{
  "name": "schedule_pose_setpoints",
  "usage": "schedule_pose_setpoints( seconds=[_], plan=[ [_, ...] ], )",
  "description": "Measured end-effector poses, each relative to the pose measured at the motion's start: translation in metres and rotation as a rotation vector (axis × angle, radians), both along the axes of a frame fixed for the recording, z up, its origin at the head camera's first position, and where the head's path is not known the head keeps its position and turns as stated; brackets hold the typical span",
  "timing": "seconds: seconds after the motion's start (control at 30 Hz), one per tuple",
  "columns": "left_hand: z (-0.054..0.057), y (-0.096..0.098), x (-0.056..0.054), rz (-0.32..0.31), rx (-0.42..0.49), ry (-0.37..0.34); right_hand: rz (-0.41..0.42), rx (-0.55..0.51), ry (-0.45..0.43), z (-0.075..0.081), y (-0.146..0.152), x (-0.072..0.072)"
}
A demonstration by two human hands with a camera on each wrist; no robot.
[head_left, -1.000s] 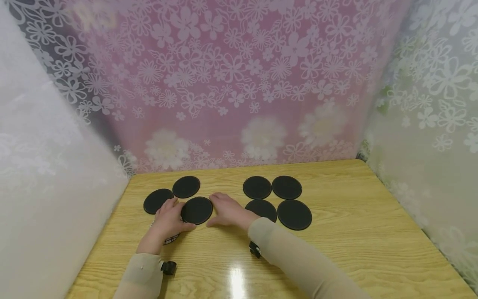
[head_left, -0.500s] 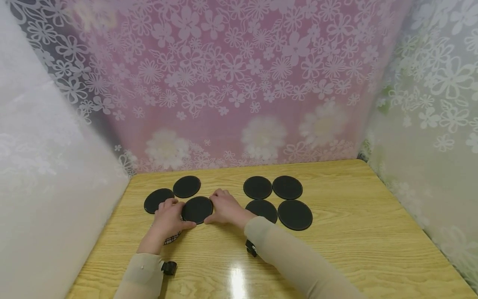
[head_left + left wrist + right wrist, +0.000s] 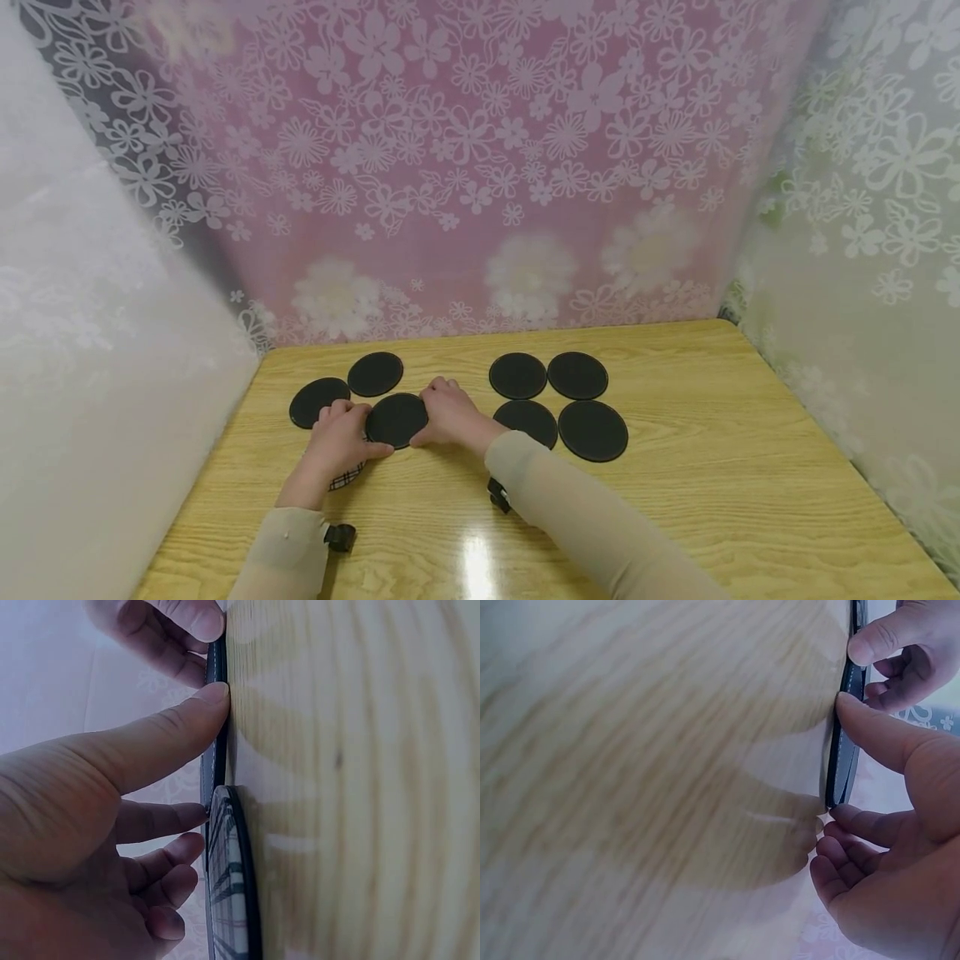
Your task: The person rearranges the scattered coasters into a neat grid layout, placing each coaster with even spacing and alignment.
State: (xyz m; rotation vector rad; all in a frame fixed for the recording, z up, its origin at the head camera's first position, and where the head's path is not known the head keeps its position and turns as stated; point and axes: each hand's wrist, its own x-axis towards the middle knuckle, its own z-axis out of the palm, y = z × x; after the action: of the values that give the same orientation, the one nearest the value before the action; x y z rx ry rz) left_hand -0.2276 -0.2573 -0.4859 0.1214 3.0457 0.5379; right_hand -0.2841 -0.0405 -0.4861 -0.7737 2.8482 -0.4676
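A round black coaster lies between both hands, left of the table's middle. My left hand holds its left side, with the thumb at the near edge. On the opposite side, the thumb and index finger of my right hand pinch the rim. The right wrist view shows the stitched edge of this coaster between those two fingers. A plaid-faced coaster sits under the left palm, mostly hidden in the head view. Two more black coasters lie just beyond the left hand.
To the right, several black coasters form a square of two rows, one partly behind the right forearm. The wooden table is bordered by a pink flowered curtain at the back and pale sheets at the sides.
The right hand has shifted slightly left and closed its fingers in on the rim of the black coaster. The left hand stays in place; the coaster has barely moved.
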Motion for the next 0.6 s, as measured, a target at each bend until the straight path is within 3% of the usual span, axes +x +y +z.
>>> schedule_pose_setpoints(
  seconds=[0.4, 0.6],
  plan=[
    [-0.0015, 0.0011, -0.0019, 0.018, 0.033, -0.012, -0.034, -0.025, -0.040, 0.0027, -0.0048, 0.0002],
    [0.0028, 0.0048, -0.0004, 0.024, 0.061, -0.014, -0.038, -0.032, -0.035, 0.0050, -0.0050, 0.0030]
  ],
)
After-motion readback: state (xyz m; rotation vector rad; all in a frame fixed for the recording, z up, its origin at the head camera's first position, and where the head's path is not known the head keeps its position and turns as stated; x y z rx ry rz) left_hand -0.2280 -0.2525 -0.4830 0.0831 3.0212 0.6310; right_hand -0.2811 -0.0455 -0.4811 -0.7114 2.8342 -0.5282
